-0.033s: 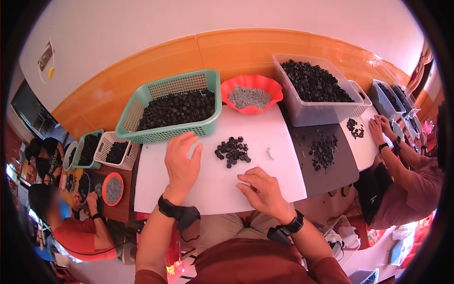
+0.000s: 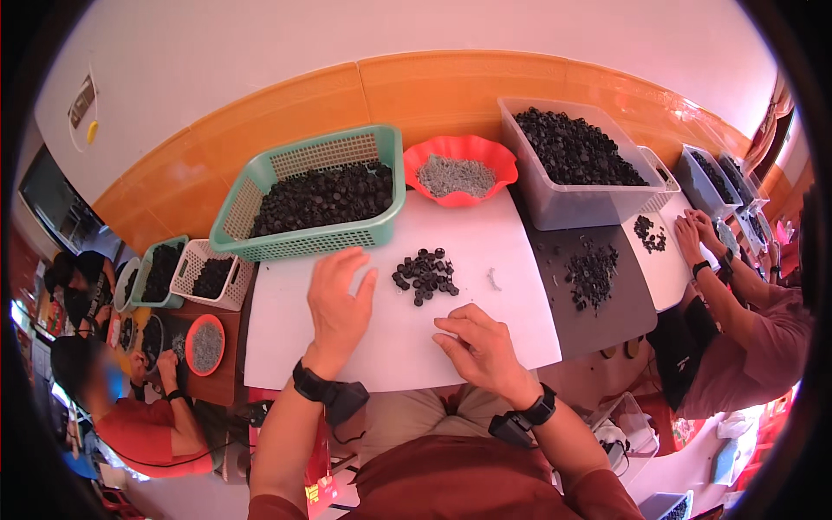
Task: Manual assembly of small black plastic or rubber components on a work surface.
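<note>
My left hand (image 2: 340, 299) is raised over the left part of the white sheet (image 2: 286, 351), with thumb and fingers apart and nothing in it. To its right lies a loose pile of small round black plastic parts (image 2: 426, 277). My right hand (image 2: 482, 347) is near the sheet's front edge, just below the pile. Its fingers are loosely bent, thumb and forefinger apart, with nothing visible between them. A few small pale metal pieces (image 2: 493, 279) lie right of the pile. Neither hand touches the parts.
Behind the sheet stand a green basket (image 2: 308, 244) of black parts, a red wavy bowl (image 2: 459, 198) of small metal pieces and a clear bin (image 2: 598, 208) of black parts. More black parts (image 2: 592, 276) lie on the dark table. People work at left (image 2: 156, 433) and right (image 2: 737, 347).
My left hand has shifted slightly right and toward me. My right hand has barely moved, and the black parts lie as before.
</note>
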Tool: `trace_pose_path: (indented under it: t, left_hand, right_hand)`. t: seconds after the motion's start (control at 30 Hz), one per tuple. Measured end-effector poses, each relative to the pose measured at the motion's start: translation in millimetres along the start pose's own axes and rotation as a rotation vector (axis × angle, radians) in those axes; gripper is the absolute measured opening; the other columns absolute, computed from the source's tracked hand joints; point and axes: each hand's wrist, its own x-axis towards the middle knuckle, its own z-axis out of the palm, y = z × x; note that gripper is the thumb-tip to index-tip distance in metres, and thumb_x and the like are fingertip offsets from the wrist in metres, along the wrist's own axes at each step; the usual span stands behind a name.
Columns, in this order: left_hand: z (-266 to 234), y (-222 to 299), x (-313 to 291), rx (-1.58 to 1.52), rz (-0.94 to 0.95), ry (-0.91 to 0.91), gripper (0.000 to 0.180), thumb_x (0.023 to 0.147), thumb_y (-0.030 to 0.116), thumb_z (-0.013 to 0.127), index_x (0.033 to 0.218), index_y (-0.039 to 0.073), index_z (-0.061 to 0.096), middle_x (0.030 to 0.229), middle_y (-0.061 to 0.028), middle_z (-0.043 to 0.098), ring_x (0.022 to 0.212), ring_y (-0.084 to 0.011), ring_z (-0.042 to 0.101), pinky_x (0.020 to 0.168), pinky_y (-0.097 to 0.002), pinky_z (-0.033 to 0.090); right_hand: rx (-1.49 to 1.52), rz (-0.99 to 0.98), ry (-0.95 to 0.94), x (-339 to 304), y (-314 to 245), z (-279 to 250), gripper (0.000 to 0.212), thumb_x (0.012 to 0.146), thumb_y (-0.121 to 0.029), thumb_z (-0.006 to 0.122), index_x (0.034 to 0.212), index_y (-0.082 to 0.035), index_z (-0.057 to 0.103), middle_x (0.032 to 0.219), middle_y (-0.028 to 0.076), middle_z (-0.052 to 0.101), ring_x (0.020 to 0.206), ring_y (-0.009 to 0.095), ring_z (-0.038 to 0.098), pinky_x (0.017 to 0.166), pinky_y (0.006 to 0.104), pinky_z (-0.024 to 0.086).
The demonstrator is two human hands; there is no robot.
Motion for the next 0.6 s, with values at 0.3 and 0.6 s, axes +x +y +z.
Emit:
trace_pose_path:
  t: [0.3, 0.6]
  left_hand:
    - [19.0, 5.0, -15.5, -0.169, -0.12, -0.371, 0.028, 0.081, 0.006, 0.073, 0.109, 0.002, 0.071, 0.112, -0.0131, 0.07, 0.102, -0.0304, 0.064, 0.089, -0.0383, 0.052]
    - [22.7, 9.2, -16.3, -0.123, -0.095, -0.427, 0.018, 0.082, 0.007, 0.073, 0.1, 0.004, 0.073, 0.106, -0.0073, 0.063, 0.1, -0.0282, 0.06, 0.084, -0.0384, 0.052]
  right_hand:
    - [-0.037, -0.001, 0.025, 0.6, -4.7, 2.8, 0.013, 0.087, -0.004, 0.073, 0.1, -0.002, 0.072, 0.09, 0.01, 0.066, 0.062, 0.025, 0.065, 0.055, 0.0322, 0.052]
    - [-0.028, -0.039, 0.04, -1.9, -3.8, 3.0, 0.015, 0.085, 0.001, 0.074, 0.1, -0.001, 0.072, 0.085, 0.01, 0.066, 0.061, 0.016, 0.06, 0.053, 0.0268, 0.046]
